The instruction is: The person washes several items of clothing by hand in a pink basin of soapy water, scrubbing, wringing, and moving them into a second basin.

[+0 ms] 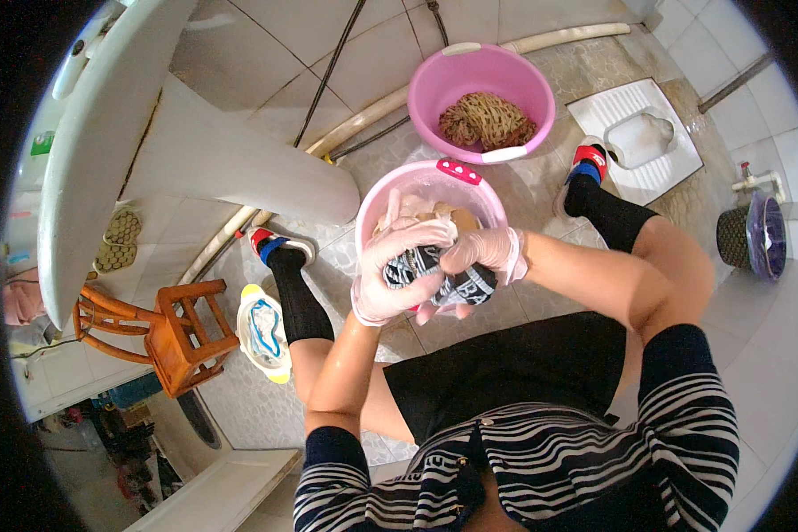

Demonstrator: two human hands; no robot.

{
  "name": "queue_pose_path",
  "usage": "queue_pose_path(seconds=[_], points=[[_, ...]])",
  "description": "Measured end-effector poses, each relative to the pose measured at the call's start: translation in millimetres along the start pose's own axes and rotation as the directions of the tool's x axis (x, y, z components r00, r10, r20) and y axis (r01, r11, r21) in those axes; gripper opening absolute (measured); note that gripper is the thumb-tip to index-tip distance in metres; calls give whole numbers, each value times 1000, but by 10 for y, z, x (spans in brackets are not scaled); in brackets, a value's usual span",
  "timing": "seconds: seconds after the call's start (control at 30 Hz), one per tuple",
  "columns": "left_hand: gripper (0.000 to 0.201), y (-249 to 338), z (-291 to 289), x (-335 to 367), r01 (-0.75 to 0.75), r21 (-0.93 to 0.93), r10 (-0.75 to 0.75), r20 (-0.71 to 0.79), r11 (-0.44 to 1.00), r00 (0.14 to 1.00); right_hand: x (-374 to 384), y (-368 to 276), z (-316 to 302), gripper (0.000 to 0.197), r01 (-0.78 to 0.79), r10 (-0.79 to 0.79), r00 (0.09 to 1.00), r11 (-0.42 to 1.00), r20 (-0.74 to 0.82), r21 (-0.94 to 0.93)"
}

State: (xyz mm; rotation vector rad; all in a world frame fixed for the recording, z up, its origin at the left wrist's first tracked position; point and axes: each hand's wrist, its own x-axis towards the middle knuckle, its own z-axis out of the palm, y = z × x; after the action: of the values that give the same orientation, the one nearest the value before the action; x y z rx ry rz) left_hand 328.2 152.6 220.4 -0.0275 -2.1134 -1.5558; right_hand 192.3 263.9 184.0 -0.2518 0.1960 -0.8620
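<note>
My left hand [397, 275], in a thin whitish glove, is closed round a dark cloth with a pale printed pattern [468, 285]. From the other side my right hand [486, 257], gloved the same way, grips that cloth too, its thumb pressed on top. The cloth is bunched up, so its kind of garment cannot be made out. Both hands are over the near part of a small pink basin [369, 200] with a red handle. Pale, wet-looking cloth [417, 211] shows in this basin beyond my fingers; the rest is hidden by my hands.
Behind stands a larger pink tub [426, 97] holding a brownish patterned cloth [488, 121]. A squat toilet [640, 142] is at the far right. On the left are a pedestal sink [239, 151], a small wooden chair [182, 341] and a white-and-yellow basin [250, 341]. A dark basket [736, 238] hangs at the right.
</note>
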Motion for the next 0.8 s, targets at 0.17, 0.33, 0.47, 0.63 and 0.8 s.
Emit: queue_pose_path(seconds=[0.17,0.33,0.47,0.63,0.8], points=[[33,31,26,13,79,-371,-89,-9,925,996,-27,-141,411,23,-104,51,972,969,-229,-223],[26,129,105,76,184,-303,-244,-176,935,953,34,-129,507,22,64,-510,844,403,-166,-913],[21,50,161,94,283,-301,-360,-241,911,901,244,-33,208,29,-91,-644,751,115,-144,-989],[13,-157,274,41,357,-292,-452,-401,887,797,326,85,-63,37,-125,-793,608,-47,-39,-991],[13,-406,335,-92,416,-166,-445,-432,894,784,411,195,-318,41,-154,-859,512,-56,-32,-986]])
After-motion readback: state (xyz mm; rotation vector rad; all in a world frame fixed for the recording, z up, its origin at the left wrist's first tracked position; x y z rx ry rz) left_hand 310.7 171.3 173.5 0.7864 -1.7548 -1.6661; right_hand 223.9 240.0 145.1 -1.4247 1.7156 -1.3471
